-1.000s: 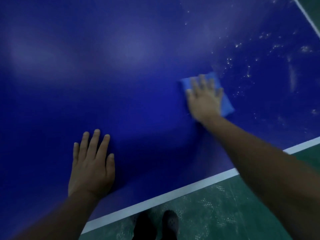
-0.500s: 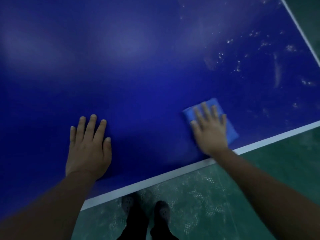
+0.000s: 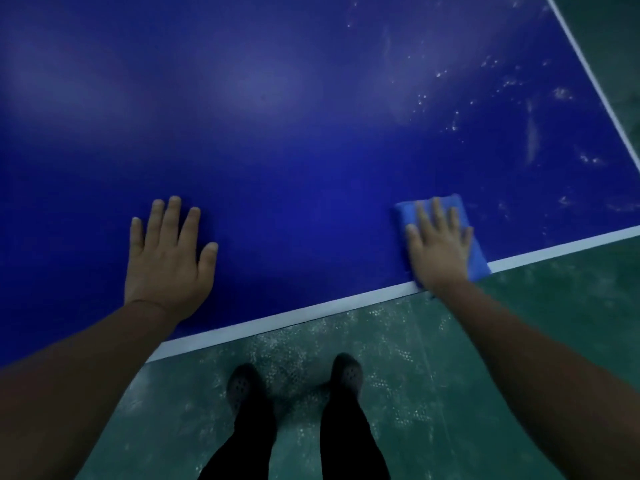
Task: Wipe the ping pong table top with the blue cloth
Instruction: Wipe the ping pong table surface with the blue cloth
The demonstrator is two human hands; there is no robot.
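Note:
The dark blue ping pong table top (image 3: 294, 161) fills the upper part of the view, with a white line along its near edge (image 3: 277, 320). A folded blue cloth (image 3: 460, 216) lies at that near edge on the right. My right hand (image 3: 438, 247) presses flat on the cloth with straight, spread fingers, and the cloth's near corner reaches over the white line. My left hand (image 3: 166, 261) rests flat on the table to the left, fingers straight, holding nothing.
White specks and smears (image 3: 512, 109) cover the table's right part, up to its white right edge line (image 3: 595, 84). Below the table lies a green floor (image 3: 519, 341), where my dark shoes (image 3: 294, 382) stand close to the table's near edge.
My right hand has dragged the cloth from further out on the table back to the near edge. My left hand has stayed flat on the table.

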